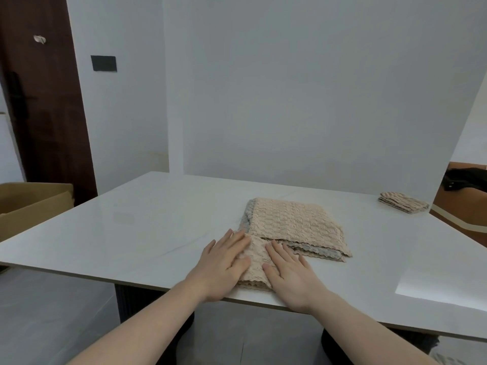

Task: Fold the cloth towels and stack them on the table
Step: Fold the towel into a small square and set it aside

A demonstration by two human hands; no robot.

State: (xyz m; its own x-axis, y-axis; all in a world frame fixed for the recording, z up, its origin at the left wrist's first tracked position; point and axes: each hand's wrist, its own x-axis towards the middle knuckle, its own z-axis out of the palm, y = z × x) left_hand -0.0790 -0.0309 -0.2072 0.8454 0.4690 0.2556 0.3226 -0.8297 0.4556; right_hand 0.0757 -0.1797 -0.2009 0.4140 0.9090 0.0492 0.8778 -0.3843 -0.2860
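Observation:
A small folded beige towel (256, 262) lies at the near edge of the white table (147, 219). My left hand (224, 264) rests flat on its left side and my right hand (288, 272) flat on its right side, fingers spread, pressing it down. Just behind it lies a pile of larger beige and grey textured towels (295, 223), laid flat and touching the small one. A stack of folded beige towels (403, 202) sits at the far right corner of the table.
A cardboard box (29, 204) stands left of the table beside a dark wooden door (42, 106). A brown seat with a black item (466, 180) on it is at the right. A white wall rises behind the table.

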